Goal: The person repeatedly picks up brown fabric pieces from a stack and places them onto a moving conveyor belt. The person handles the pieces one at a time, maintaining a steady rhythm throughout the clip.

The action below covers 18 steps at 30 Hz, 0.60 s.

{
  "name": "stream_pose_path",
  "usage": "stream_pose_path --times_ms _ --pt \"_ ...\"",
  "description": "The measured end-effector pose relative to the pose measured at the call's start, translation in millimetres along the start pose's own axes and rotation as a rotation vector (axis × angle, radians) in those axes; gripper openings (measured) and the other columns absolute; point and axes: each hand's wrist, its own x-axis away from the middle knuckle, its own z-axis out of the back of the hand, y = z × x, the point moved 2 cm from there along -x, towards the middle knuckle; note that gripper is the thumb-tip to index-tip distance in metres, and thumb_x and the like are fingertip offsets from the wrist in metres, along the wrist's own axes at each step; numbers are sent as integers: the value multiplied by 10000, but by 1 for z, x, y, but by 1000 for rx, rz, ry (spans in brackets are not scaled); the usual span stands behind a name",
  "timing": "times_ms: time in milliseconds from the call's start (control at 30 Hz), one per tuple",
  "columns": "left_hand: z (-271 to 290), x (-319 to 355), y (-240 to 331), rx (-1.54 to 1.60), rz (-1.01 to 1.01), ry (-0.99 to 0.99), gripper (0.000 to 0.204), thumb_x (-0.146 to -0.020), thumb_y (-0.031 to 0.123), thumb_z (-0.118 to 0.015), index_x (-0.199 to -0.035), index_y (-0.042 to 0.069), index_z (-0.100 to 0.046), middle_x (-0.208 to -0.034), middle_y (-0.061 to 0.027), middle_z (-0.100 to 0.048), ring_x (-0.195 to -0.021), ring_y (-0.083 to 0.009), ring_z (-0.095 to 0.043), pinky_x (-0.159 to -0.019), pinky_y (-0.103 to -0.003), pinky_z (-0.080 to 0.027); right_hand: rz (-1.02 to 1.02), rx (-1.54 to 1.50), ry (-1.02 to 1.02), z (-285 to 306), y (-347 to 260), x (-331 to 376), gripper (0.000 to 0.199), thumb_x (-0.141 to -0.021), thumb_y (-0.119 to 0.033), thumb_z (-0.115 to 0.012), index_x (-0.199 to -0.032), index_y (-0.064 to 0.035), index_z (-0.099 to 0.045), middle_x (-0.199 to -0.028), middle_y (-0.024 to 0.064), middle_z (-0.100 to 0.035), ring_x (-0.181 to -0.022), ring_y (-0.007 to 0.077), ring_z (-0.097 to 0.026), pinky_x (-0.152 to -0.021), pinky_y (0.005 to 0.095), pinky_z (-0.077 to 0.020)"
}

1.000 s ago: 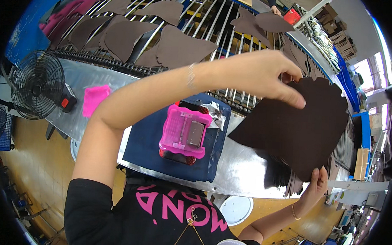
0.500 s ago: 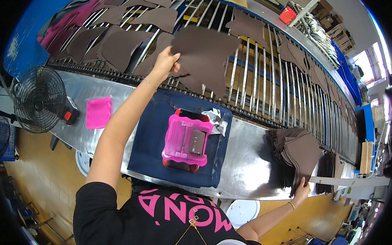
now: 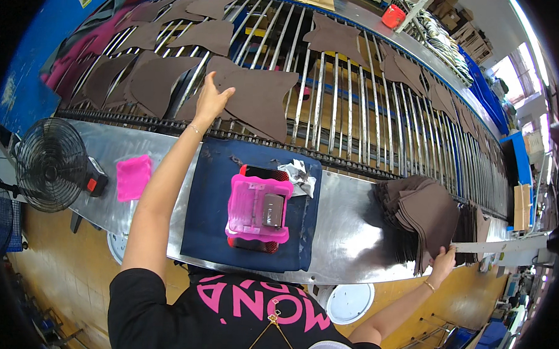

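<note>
Beyond the pink tray (image 3: 246, 204), the left hand (image 3: 214, 102) is at a brown sheet (image 3: 261, 89) on the barred rack (image 3: 320, 107), thumb and fingers apart; catching its edge could skew it. Right of the tray, the right hand (image 3: 443, 264) touches a brown stack (image 3: 433, 215), pinch unclear; a tug could splay its layers.

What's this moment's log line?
Left hand: open, at left edge of brown piece on metal bars; right hand: at corner of brown stack; pink tray: over blue mat
</note>
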Motion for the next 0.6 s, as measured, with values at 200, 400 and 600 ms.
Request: stream_pose_path --times_ms 200,400,600 --pt "18 79 127 374 -141 -568 576 -841 250 -674 -1318 42 -428 -912 -69 -552 -638 -133 -601 -488 -239 -475 329 -359 253 101 -75 55 299 -955 -205 -504 -1213 -56 -497 -840 165 -640 -490 221 -592 -428 292 -465" --pt "45 139 189 629 -432 -617 543 -860 260 -663 -1292 11 -449 -1122 -118 -540 -759 -135 -634 -669 -252 -529 421 -1379 14 94 -186 141 359 -935 -150 -535 -1248 -37 -398 -1022 104 -575 -673 169 -612 -422 274 -534" --pt "173 147 169 479 -424 -195 192 -903 148 -597 -1010 -9 -624 -740 15 -603 -547 -31 -558 -443 -149 -424 922 -1215 -406 28 -260 208 182 -825 -11 -658 -994 2 -590 -909 71 -649 -712 150 -629 -619 248 -483"
